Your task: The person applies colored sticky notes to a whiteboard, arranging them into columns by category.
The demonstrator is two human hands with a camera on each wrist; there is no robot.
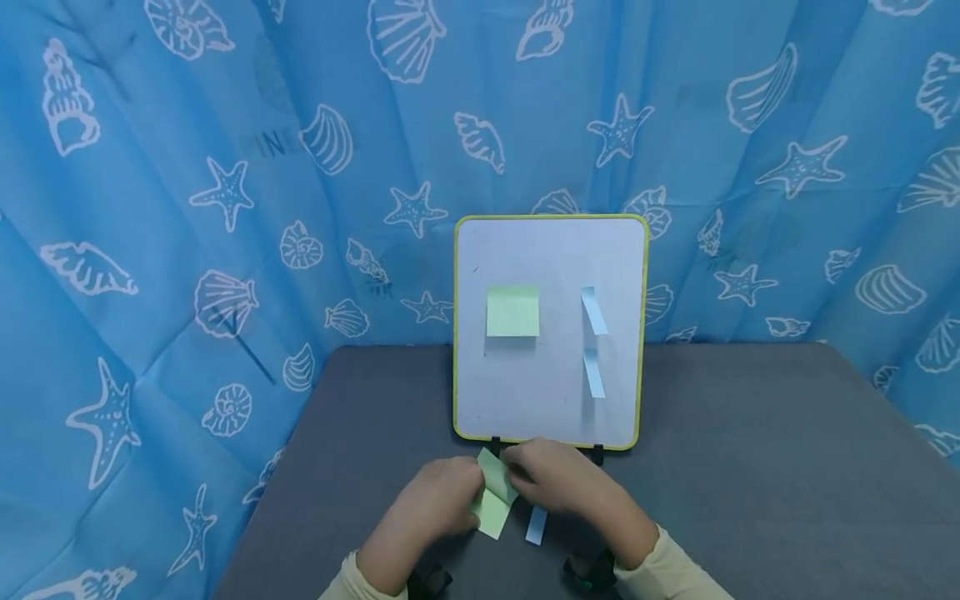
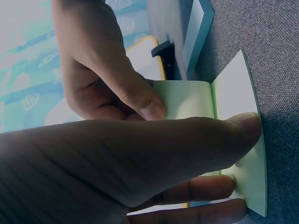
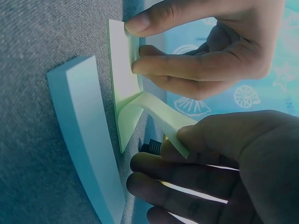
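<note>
My left hand [image 1: 438, 498] pinches a pad of pale green sticky notes [image 3: 122, 60] at its edge, thumb on one side and fingers on the other. The top sheet [image 3: 161, 114] of that pad bends upward, its free end pinched between the thumb and forefinger of my right hand [image 1: 564, 477]. One end of the sheet still joins the pad. Beside it on the table stands a thicker pad of blue sticky notes [image 3: 86, 126], narrow and long, under my right hand in the head view.
Behind my hands a whiteboard [image 1: 555, 258] with a yellow rim stands on black feet [image 1: 597, 455]. A green note [image 1: 513, 312] and two blue strips [image 1: 594, 311] stick to it. Dark grey cloth covers the table [image 1: 750, 467]. A blue shell-print curtain [image 1: 405, 133] hangs behind.
</note>
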